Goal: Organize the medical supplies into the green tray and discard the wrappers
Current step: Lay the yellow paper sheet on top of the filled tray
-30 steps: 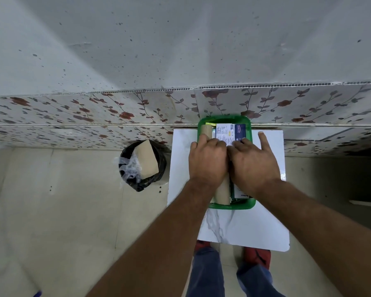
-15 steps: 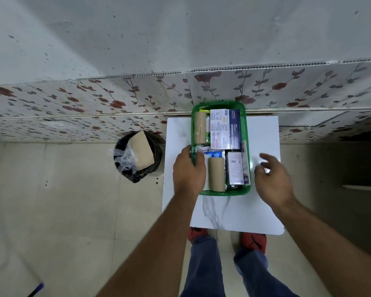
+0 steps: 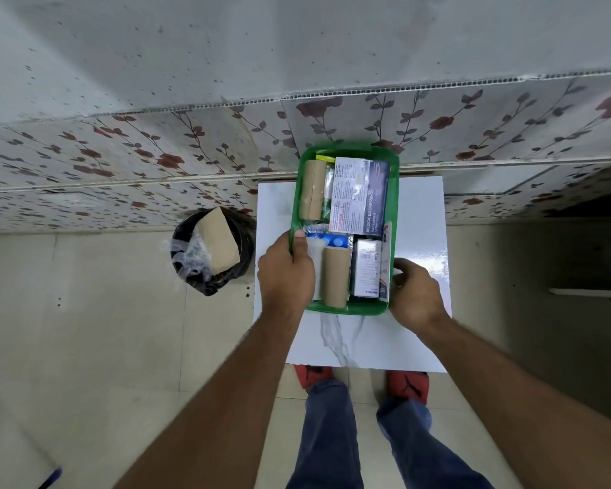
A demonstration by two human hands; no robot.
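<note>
Left hand (image 3: 285,273): my fingers closed on the green tray (image 3: 346,308) at its left rim.
Right hand (image 3: 417,294): fingers curled at its right rim.
Tray: on the white table (image 3: 420,220), packed with supplies.
Bin (image 3: 214,252): left, holding wrappers.

Green tray (image 3: 346,309), frame centre, packed with boxes (image 3: 360,195) and brown rolls (image 3: 336,277); wrappers (image 3: 216,241) fill the bin, left.

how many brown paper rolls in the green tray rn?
2. One roll lies at the far left of the green tray; the other roll at the near edge, beside the left hand. More could be hidden underneath.
</note>
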